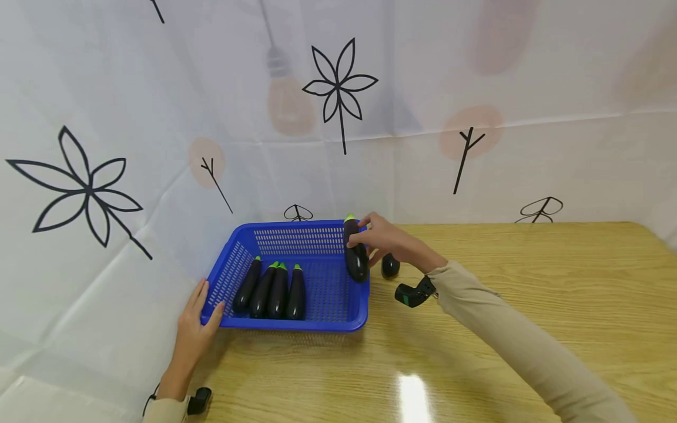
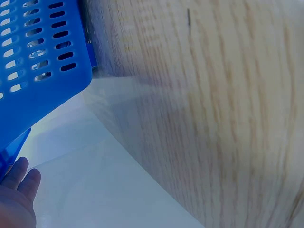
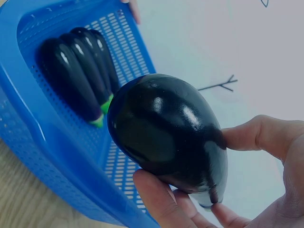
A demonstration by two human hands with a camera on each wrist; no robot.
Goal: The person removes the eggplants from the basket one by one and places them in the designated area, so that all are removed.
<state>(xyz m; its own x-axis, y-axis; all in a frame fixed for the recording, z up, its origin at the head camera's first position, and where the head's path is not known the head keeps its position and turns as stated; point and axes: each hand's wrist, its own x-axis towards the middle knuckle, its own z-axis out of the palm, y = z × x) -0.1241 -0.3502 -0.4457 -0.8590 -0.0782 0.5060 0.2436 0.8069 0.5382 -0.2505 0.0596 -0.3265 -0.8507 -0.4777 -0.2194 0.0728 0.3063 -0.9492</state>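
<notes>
Eggplant (image 1: 355,254) hangs over the blue basket's (image 1: 338,320) right rim, the right hand (image 1: 388,239) with fingers (image 3: 159,202) curled round it. Desk (image 1: 529,282) beneath; four eggplants (image 1: 271,291) lie inside; the left hand (image 1: 194,329), fingers straight, steadies the near-left corner.

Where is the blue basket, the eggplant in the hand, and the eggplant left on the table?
blue basket (image 1: 296,324), head view, front rim.
held eggplant (image 1: 357,262), head view, dark body below the fingers.
eggplant on the table (image 1: 390,267), head view, rounded end.
</notes>
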